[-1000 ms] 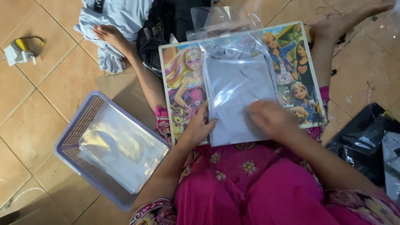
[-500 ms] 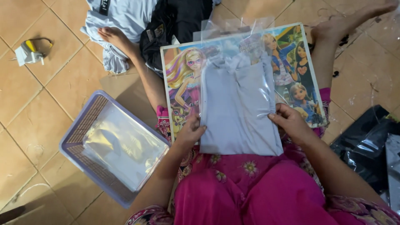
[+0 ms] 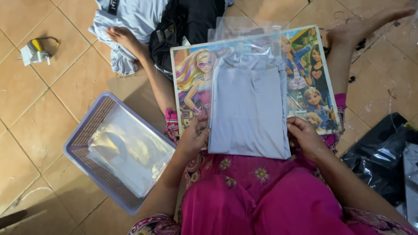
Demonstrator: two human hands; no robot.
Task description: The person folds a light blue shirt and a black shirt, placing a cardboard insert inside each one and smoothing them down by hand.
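on the lap, the left hand (image 3: 193, 138) and right hand (image 3: 303, 135) pinch the two lower side edges of a folded grey shirt (image 3: 249, 111) sitting partly inside a clear plastic bag (image 3: 244, 37). it looks light, soft and floppy, and the film slippery, so gripping the side edges seems best. it lies on a stiff picture board (image 3: 305, 74) with bright cartoon dolls. left on the floor, a lilac basket (image 3: 78, 139) holds clear bags; right, shiny black packets (image 3: 383, 152). farther off, a clothes pile (image 3: 143, 21).

Black plastic packets (image 3: 383, 152) cut off at right edge; grey clothing (image 3: 130, 17) at top.
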